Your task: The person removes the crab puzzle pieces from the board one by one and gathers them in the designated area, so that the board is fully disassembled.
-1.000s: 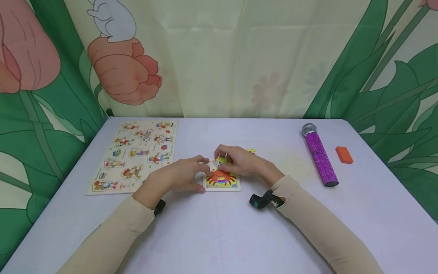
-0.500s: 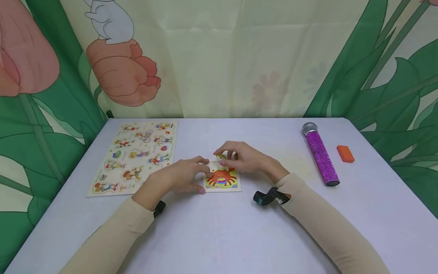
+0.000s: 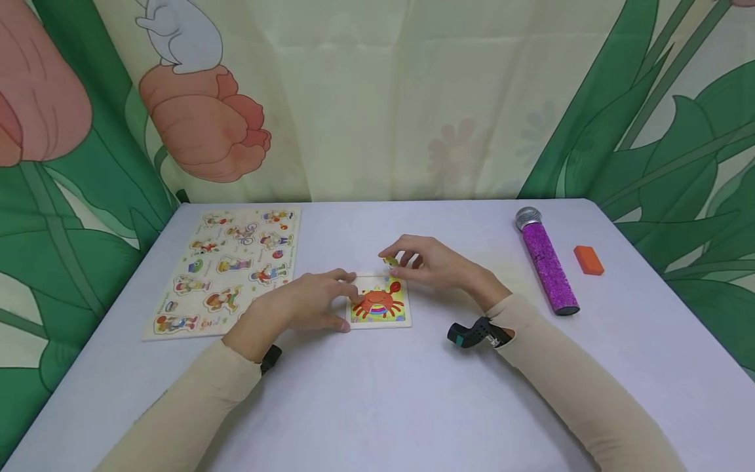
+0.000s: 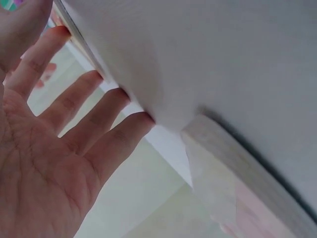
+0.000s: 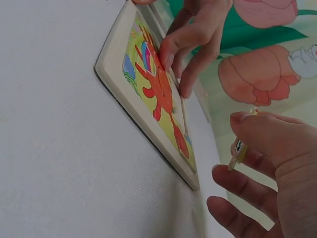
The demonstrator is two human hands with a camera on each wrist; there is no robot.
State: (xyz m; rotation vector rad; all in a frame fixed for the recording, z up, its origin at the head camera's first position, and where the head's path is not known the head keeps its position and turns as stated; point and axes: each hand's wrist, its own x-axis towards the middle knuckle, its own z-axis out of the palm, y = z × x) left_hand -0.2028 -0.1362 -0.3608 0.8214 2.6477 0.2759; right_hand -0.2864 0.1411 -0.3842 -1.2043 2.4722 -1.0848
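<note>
A small square crab puzzle board [image 3: 398, 318] lies flat at mid-table, its red crab [image 5: 161, 89] showing in the right wrist view. My left hand [image 3: 309, 301] rests at its left side, thumb by the near edge, index finger touching the picture; the left wrist view shows the fingers [image 4: 121, 141] spread and fairly straight. Just above the far right corner of the board, my right hand [image 3: 439, 262] pinches a small yellow-green puzzle piece [image 3: 390, 261] between thumb and fingers. In the right wrist view that piece [image 5: 239, 148] is seen edge-on, clear of the board.
To the left lies a large puzzle board [image 3: 194, 269] with several figures of children. A purple glitter microphone [image 3: 546, 262] and an orange block [image 3: 588, 260] are on the right. A printed curtain [image 3: 354, 118] hangs behind the white table [image 3: 366, 400].
My right hand has drawn the small puzzle piece away from the crab board, up and to the right, uncovering the crab's right claw. The left hand has stayed on the board.
</note>
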